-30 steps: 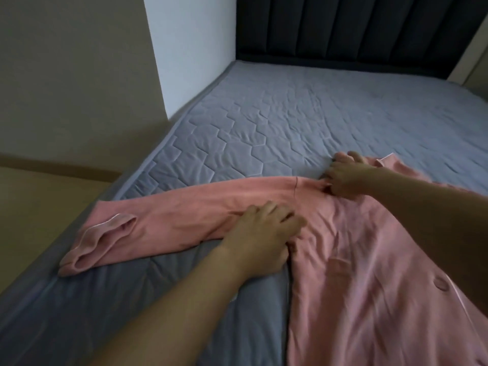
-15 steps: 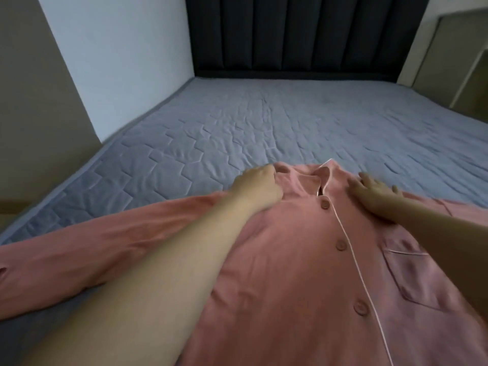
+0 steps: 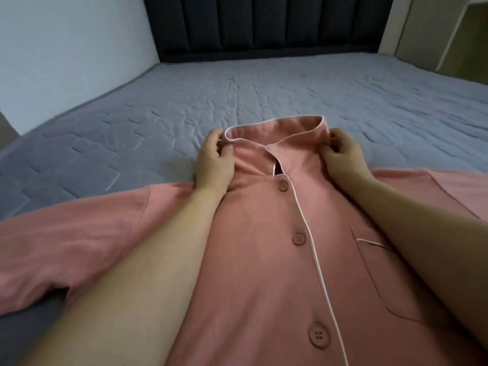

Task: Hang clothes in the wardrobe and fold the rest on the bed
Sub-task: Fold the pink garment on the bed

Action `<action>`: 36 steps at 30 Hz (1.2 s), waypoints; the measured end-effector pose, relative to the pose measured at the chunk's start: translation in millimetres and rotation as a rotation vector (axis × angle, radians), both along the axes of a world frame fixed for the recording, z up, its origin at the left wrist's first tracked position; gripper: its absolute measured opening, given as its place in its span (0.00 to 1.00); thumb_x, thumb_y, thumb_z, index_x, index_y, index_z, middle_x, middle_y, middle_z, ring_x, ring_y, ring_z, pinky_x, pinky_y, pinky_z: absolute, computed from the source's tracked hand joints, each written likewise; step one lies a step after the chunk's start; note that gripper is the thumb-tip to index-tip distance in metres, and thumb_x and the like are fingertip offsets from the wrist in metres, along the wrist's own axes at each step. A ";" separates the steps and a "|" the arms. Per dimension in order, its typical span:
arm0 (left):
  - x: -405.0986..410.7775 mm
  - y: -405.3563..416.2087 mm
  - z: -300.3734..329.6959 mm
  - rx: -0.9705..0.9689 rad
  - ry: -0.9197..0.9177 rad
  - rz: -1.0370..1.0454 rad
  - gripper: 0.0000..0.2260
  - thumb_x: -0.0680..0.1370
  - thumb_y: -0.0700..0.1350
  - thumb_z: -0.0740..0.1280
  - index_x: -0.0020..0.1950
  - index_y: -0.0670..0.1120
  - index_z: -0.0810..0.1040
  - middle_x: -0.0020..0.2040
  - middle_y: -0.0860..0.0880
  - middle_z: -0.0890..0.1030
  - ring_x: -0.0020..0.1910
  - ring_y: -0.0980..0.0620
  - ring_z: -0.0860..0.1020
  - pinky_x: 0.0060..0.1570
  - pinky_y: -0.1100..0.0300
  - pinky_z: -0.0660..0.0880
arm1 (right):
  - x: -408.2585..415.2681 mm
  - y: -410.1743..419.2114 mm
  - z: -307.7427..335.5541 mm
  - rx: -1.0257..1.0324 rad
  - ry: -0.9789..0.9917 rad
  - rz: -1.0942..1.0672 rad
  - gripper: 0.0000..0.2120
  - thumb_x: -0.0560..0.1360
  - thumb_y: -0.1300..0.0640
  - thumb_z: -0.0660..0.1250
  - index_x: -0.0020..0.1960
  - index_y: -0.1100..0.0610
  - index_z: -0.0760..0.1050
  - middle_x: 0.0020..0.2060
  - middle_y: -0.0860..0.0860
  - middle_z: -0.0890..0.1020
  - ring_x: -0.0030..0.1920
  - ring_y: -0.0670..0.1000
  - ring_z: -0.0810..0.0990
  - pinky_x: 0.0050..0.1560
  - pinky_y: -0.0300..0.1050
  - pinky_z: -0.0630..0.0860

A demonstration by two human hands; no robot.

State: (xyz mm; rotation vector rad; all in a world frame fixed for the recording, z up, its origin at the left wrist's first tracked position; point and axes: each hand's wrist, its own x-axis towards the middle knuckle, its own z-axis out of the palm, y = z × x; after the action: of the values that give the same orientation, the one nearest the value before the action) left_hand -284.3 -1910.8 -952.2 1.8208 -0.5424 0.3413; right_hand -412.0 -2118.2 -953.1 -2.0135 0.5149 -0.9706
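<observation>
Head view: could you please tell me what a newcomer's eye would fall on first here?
A pink button-up shirt lies front-up on the grey quilted bed, filling the near half. At its far end, the left hand and right hand pinch the white-piped collar at either side, raising it.

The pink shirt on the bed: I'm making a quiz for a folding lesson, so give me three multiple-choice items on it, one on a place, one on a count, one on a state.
1. Where do the hands grip the pink shirt?
A. the hem
B. the collar
C. the cuffs

2. How many buttons show on its front?
A. one
B. five
C. three

3. How does the shirt lie on the bed?
A. front up, buttoned
B. rolled into a ball
C. folded in half

Answers: 1 B, the left hand and the right hand each pinch an end of the raised collar. 2 C, three buttons run beside the white piping. 3 A, the placket and the chest pocket face up.
</observation>
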 end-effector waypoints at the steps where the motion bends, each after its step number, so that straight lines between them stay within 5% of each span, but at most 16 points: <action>1: -1.0 2.8 3.9 -0.018 0.004 -0.027 0.04 0.76 0.40 0.63 0.48 0.46 0.76 0.44 0.49 0.80 0.47 0.45 0.78 0.50 0.50 0.74 | -5.5 2.8 4.1 0.074 -0.055 0.025 0.08 0.74 0.66 0.62 0.44 0.54 0.75 0.36 0.50 0.79 0.31 0.42 0.74 0.39 0.40 0.72; 5: -31.3 21.0 37.8 -0.112 0.123 -0.131 0.07 0.71 0.37 0.62 0.39 0.49 0.74 0.35 0.53 0.75 0.36 0.50 0.72 0.43 0.52 0.70 | -43.3 27.9 45.0 0.199 -0.074 0.084 0.10 0.66 0.66 0.59 0.34 0.56 0.76 0.28 0.53 0.75 0.29 0.50 0.72 0.32 0.44 0.70; 8: -74.1 63.6 45.5 0.066 -0.076 -0.346 0.07 0.65 0.42 0.59 0.34 0.50 0.76 0.46 0.55 0.80 0.51 0.51 0.76 0.56 0.51 0.69 | -85.3 34.0 66.3 -0.005 0.014 0.174 0.09 0.60 0.60 0.56 0.28 0.56 0.75 0.25 0.47 0.76 0.29 0.47 0.72 0.34 0.43 0.68; 10: -95.6 90.8 44.1 0.280 -0.215 -0.490 0.09 0.62 0.45 0.56 0.32 0.54 0.75 0.53 0.58 0.80 0.62 0.55 0.72 0.70 0.52 0.54 | -112.4 40.1 77.9 -0.206 0.178 0.275 0.13 0.64 0.54 0.55 0.29 0.50 0.78 0.31 0.50 0.82 0.36 0.51 0.79 0.40 0.47 0.73; 12: -108.5 94.1 47.4 0.328 -0.216 -0.497 0.10 0.63 0.47 0.55 0.32 0.54 0.77 0.55 0.61 0.80 0.67 0.60 0.67 0.72 0.54 0.38 | -119.8 48.5 82.9 -0.458 0.339 0.284 0.16 0.70 0.49 0.54 0.35 0.48 0.79 0.40 0.51 0.84 0.44 0.53 0.81 0.49 0.49 0.74; 14: -111.9 75.2 52.5 0.379 -0.246 -0.364 0.12 0.68 0.46 0.56 0.38 0.53 0.79 0.54 0.59 0.80 0.65 0.57 0.71 0.73 0.47 0.42 | -108.8 63.0 77.4 -0.490 0.454 0.236 0.16 0.78 0.48 0.55 0.54 0.52 0.78 0.57 0.53 0.80 0.58 0.54 0.77 0.60 0.46 0.68; 17: -103.8 47.3 36.5 0.698 -0.284 -0.190 0.14 0.79 0.48 0.54 0.58 0.50 0.77 0.61 0.53 0.78 0.63 0.50 0.73 0.67 0.51 0.60 | -90.5 83.8 43.8 -0.594 0.780 0.145 0.25 0.81 0.43 0.48 0.76 0.49 0.57 0.76 0.48 0.59 0.75 0.49 0.57 0.72 0.49 0.50; 20: -84.8 43.9 3.6 0.836 -0.253 -0.033 0.13 0.82 0.54 0.54 0.59 0.51 0.74 0.60 0.49 0.76 0.60 0.45 0.71 0.61 0.52 0.62 | -86.5 79.2 10.4 -0.564 0.906 0.122 0.29 0.79 0.37 0.42 0.77 0.44 0.44 0.77 0.44 0.46 0.77 0.48 0.44 0.74 0.54 0.39; 26: -79.1 41.6 1.0 0.908 -0.346 0.307 0.10 0.77 0.48 0.57 0.54 0.48 0.73 0.56 0.45 0.75 0.57 0.41 0.70 0.58 0.46 0.62 | -80.7 72.2 -6.7 -0.625 0.895 0.036 0.38 0.70 0.32 0.30 0.77 0.44 0.40 0.78 0.49 0.42 0.77 0.53 0.39 0.73 0.59 0.37; 30: -89.3 57.0 13.2 0.802 -0.379 0.500 0.09 0.73 0.48 0.63 0.48 0.45 0.70 0.42 0.41 0.80 0.44 0.39 0.78 0.41 0.51 0.67 | -85.8 80.7 -8.4 -0.545 0.880 -0.100 0.38 0.70 0.30 0.32 0.77 0.43 0.39 0.77 0.53 0.38 0.75 0.58 0.34 0.72 0.60 0.32; 33: -84.3 64.1 14.6 0.672 0.024 0.365 0.13 0.78 0.55 0.58 0.49 0.45 0.68 0.47 0.41 0.82 0.48 0.38 0.80 0.41 0.52 0.66 | -87.3 85.1 -5.7 -0.529 0.882 -0.138 0.38 0.71 0.28 0.33 0.77 0.43 0.39 0.77 0.54 0.37 0.75 0.61 0.35 0.71 0.60 0.30; 36: -76.4 59.7 18.3 0.168 0.267 0.117 0.01 0.75 0.43 0.63 0.46 0.48 0.74 0.42 0.49 0.79 0.44 0.45 0.78 0.42 0.56 0.71 | -88.9 83.5 -4.9 -0.454 0.824 -0.147 0.35 0.73 0.30 0.38 0.77 0.43 0.45 0.77 0.54 0.40 0.76 0.60 0.38 0.72 0.58 0.33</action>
State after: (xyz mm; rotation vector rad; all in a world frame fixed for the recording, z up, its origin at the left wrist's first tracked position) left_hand -360.8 -1851.1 -933.9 2.0266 -0.2849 0.1298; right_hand -500.9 -2034.7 -958.0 -2.8062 0.9478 -0.2964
